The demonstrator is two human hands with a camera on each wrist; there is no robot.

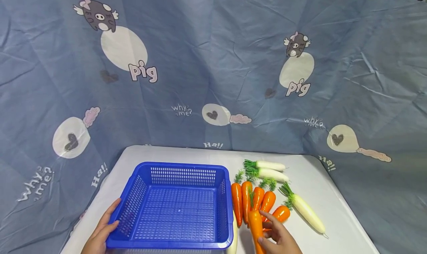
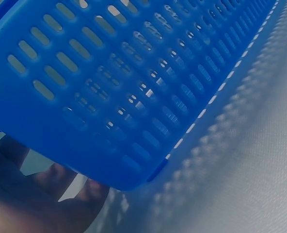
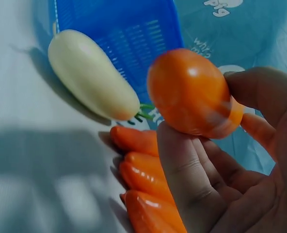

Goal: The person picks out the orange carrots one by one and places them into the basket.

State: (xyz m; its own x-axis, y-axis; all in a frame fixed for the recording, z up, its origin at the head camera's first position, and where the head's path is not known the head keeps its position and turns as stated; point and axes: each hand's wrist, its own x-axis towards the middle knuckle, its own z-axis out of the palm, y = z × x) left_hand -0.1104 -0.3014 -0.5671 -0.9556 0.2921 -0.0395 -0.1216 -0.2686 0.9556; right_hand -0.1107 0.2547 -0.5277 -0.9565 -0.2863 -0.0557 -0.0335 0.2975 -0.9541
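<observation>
1 carrot (image 1: pixel 256 226) sits in the right grip (image 1: pixel 280 236), between thumb (image 3: pixel 182 167) and fingers (image 3: pixel 264 90).

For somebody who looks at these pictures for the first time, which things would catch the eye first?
The large blue basket on the left of the white table probably comes first, with the left hand at its side. Next are the bright orange carrots right of the basket, one carrot held in the right hand. Behind the table, a blue-grey cloth with cartoon pigs also draws attention.
</observation>
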